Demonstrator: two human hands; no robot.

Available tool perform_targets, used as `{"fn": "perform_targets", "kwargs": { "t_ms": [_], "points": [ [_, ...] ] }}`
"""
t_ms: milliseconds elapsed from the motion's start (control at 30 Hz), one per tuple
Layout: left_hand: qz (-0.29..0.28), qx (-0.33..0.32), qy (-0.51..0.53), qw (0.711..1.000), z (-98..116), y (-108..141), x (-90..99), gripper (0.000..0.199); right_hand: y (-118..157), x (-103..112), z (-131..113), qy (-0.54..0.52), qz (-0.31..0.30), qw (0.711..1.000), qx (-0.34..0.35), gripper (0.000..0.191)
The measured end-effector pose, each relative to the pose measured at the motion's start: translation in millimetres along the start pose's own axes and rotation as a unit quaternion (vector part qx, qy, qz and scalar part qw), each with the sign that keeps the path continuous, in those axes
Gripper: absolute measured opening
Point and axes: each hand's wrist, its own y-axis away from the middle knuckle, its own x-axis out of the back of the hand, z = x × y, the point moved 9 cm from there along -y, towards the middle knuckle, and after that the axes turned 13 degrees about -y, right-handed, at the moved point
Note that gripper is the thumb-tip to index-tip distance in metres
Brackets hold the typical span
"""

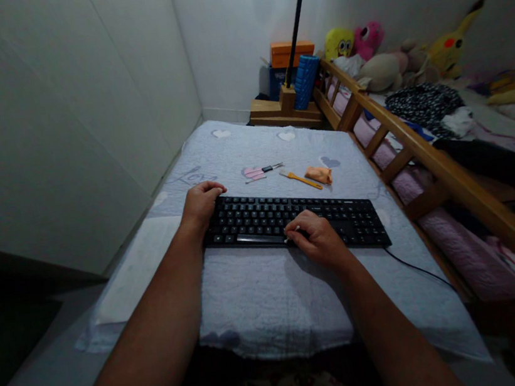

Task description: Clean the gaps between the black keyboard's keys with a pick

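Observation:
A black keyboard [261, 218] lies flat on the cloth-covered table, its cable leaving the near right corner. My left hand [202, 203] is closed on the keyboard's far left corner. Over the keys right of the space bar, my right hand [316, 236] pinches a thin white cotton swab [287, 240], its tip low at the front edge. Beyond the keyboard are a slim pink-and-black tool with a metal tip [264, 170], another cotton swab [256, 179], a yellow-handled brush [303, 179] and a crumpled orange cloth [320, 175].
A pale sheet [137, 272] lies at the table's left side. Along the right runs a wooden bed rail [401, 130], with soft toys and clothes behind it. At the far end stand a dark pole [298, 16], a blue roller [307, 82] and an orange box [289, 53].

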Motion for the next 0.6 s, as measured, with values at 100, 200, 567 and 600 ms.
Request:
{"fn": "perform_targets", "kwargs": {
  "t_ms": [100, 200, 567, 600],
  "points": [
    [-0.001, -0.001, -0.004, 1.000, 0.0, 0.1, -0.2, 0.007, -0.2, -0.1, -0.2, 0.000, -0.003, 1.000, -0.003, 0.015],
    [0.002, 0.000, -0.003, 1.000, -1.0, -0.5, -0.1, 0.007, 0.1, -0.3, 0.2, 0.000, -0.005, 1.000, -0.008, 0.015],
    [-0.001, 0.016, -0.013, 1.000, -0.9, 0.7, 0.3, 0.008, 1.2, -1.3, 2.8, -0.002, -0.013, 1.000, -0.007, 0.014],
    [0.001, 0.015, -0.011, 1.000, -0.6, 1.0, 0.5, 0.008, 1.3, -1.4, 2.8, -0.003, -0.014, 1.000, -0.006, 0.014]
  ]
}}
